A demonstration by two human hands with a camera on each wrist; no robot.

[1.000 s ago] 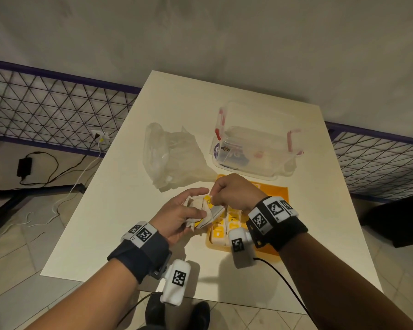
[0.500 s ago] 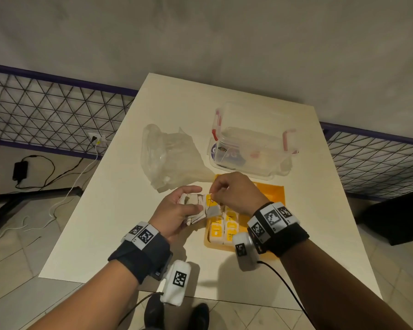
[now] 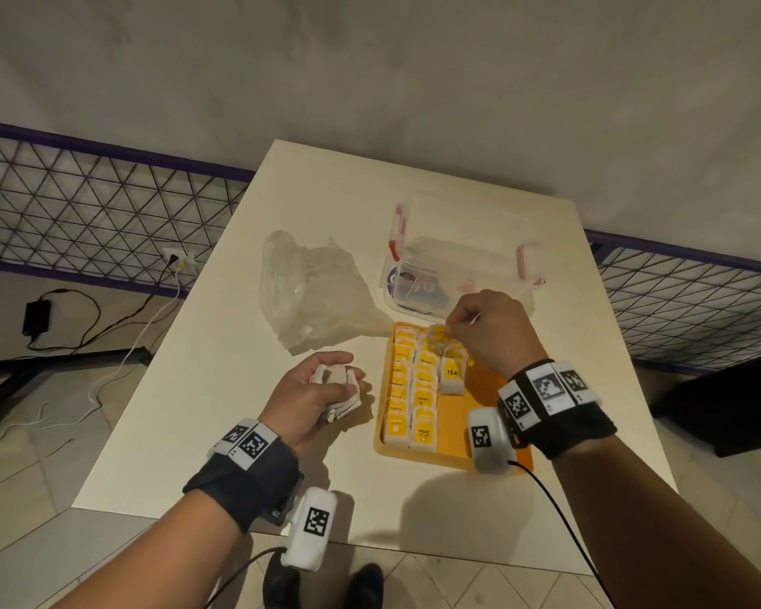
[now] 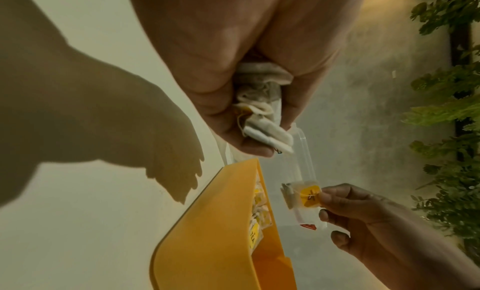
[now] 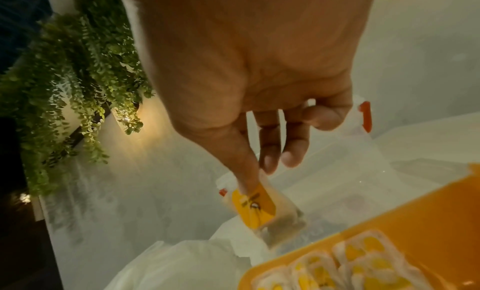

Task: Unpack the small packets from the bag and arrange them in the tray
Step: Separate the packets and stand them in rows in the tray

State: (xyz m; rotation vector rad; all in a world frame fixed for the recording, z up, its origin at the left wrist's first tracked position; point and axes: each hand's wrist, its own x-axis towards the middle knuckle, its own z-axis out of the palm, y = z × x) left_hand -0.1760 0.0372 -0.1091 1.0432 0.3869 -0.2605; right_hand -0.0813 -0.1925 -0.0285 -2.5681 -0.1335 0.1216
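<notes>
An orange tray [image 3: 479, 410] lies on the white table, with several yellow-tagged tea packets [image 3: 414, 389] in rows along its left side. My right hand [image 3: 458, 329] pinches one tea packet [image 5: 255, 207] by its yellow tag above the tray's far end; the same packet [image 4: 305, 196] shows in the left wrist view. To the left of the tray, my left hand [image 3: 326, 384] grips a bunch of white packets [image 4: 262, 118]. The clear plastic bag [image 3: 308, 292] lies crumpled on the table beyond my left hand.
A clear lidded box [image 3: 462, 265] with red clips stands just behind the tray. The table's front edge is near my wrists. A wire fence [image 3: 84, 208] runs left and right of the table, with cables on the floor at the left.
My right hand has drawn one packet away from the bunch and carried it right and forward, over the tray's far end. My left hand has stayed left of the tray with the remaining packets.
</notes>
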